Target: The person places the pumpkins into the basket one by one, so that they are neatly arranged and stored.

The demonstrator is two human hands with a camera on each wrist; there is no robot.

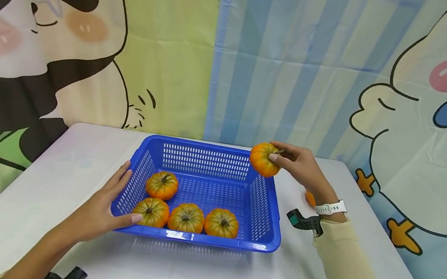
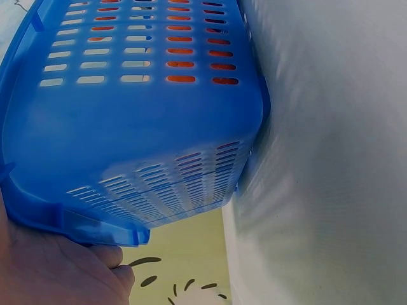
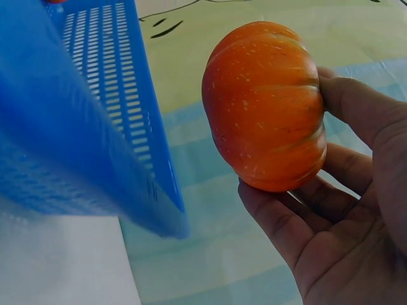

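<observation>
A blue plastic basket (image 1: 201, 239) stands on the table, holding several small orange pumpkins. Three of them, one being this pumpkin (image 1: 186, 218), line its near side; another pumpkin (image 1: 162, 185) sits behind at the left. My left hand (image 1: 105, 204) holds the near left corner, thumb over the rim and fingers along the outer left side; the left wrist view shows the hand (image 2: 60, 270) beneath the rim. Above the far right corner, my right hand (image 1: 299, 164) pinches a pumpkin (image 1: 263, 159) between thumb and fingers. The right wrist view shows this pumpkin's smooth underside (image 3: 264, 108).
Part of another orange object (image 1: 310, 198) shows on the table right of the basket, mostly hidden by my right wrist. The white table (image 1: 81, 176) reaches back to a cartoon-printed curtain (image 1: 286, 62). A black strapped device (image 1: 302, 219) juts from my right wrist.
</observation>
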